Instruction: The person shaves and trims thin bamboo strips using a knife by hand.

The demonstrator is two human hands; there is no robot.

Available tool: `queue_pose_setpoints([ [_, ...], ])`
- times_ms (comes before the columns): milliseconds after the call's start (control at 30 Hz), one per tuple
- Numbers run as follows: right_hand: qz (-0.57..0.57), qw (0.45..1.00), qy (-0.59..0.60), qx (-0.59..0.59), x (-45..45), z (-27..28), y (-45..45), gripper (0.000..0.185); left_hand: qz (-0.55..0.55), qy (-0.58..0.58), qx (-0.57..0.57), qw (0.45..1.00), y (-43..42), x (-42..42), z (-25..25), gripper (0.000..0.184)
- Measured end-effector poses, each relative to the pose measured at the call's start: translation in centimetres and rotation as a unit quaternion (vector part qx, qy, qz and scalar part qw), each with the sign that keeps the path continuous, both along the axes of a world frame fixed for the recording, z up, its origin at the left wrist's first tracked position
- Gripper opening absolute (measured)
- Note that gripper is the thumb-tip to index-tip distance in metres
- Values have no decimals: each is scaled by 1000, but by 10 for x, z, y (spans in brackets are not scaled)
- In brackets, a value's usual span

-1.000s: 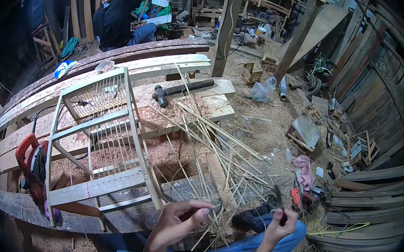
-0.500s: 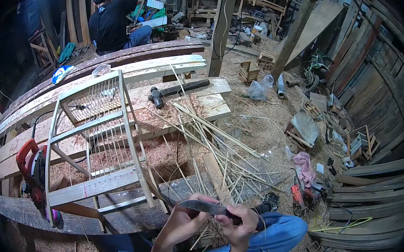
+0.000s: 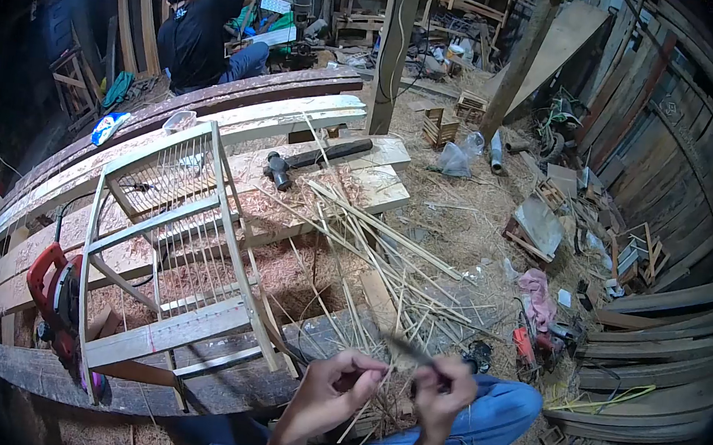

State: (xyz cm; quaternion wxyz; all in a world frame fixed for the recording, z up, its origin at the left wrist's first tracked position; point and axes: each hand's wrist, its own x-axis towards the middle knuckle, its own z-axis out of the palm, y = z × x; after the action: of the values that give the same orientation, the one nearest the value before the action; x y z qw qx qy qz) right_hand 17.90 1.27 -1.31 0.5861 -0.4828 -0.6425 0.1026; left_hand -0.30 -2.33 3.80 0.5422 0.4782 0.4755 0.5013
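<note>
My right hand [image 3: 445, 392] is closed around the dark handle of a knife [image 3: 409, 350], whose blurred blade points up and to the left. Beside it, my left hand [image 3: 339, 390] has thumb and fingers pinched together; whatever thin thing may be between them is too small to make out. Beyond both hands, thin wooden sticks [image 3: 382, 268] lie scattered over the boards and shavings. A wooden frame strung with thin rods [image 3: 172, 315] leans to the left of my hands.
A hammer [image 3: 311, 156] lies on a thick plank [image 3: 377, 192]. A red power saw [image 3: 58, 288] stands at the left, and a red power tool [image 3: 526, 346] lies on the right. Another person [image 3: 195, 40] sits at the back left. A wooden post [image 3: 389, 63] rises behind the planks.
The knife blade has come away from my left fingers and swung up, now blurred. My right hand has moved slightly right and up, so the two hands are farther apart.
</note>
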Motion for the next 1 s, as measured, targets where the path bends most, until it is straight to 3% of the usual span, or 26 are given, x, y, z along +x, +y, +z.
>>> queue_pose_setpoints([
  [67,-116,993,20,-31,26,-4,9,34,16,-7,16,1000,-6,-3,2,14],
  [100,-120,986,78,-79,38,-8,6,36,18,-8,16,1000,-5,-4,3,14],
  [167,-122,987,90,-49,46,-8,0,40,39,-8,-19,999,1,-3,7,16],
  [233,-87,991,96,-26,36,-8,-2,44,25,-14,19,999,9,3,-1,20],
  [300,-17,996,47,-80,20,10,-9,45,3,-17,18,1000,12,5,-5,22],
  [367,21,1000,16,-14,4,8,-4,38,-9,-28,31,999,11,4,-21,23],
  [467,75,997,9,-12,-10,13,-8,36,2,-86,71,994,11,6,-18,25],
  [567,104,994,-14,9,-13,19,-8,36,13,-84,77,993,10,7,-14,22],
  [633,112,994,-2,-3,-14,20,-9,38,6,-87,12,996,8,9,-11,20],
  [800,145,989,3,18,-11,19,-9,39,-31,-9,78,996,10,6,-14,24],
  [1000,131,988,-38,73,-11,21,-7,41,-66,-40,84,994,9,0,-4,33],
])
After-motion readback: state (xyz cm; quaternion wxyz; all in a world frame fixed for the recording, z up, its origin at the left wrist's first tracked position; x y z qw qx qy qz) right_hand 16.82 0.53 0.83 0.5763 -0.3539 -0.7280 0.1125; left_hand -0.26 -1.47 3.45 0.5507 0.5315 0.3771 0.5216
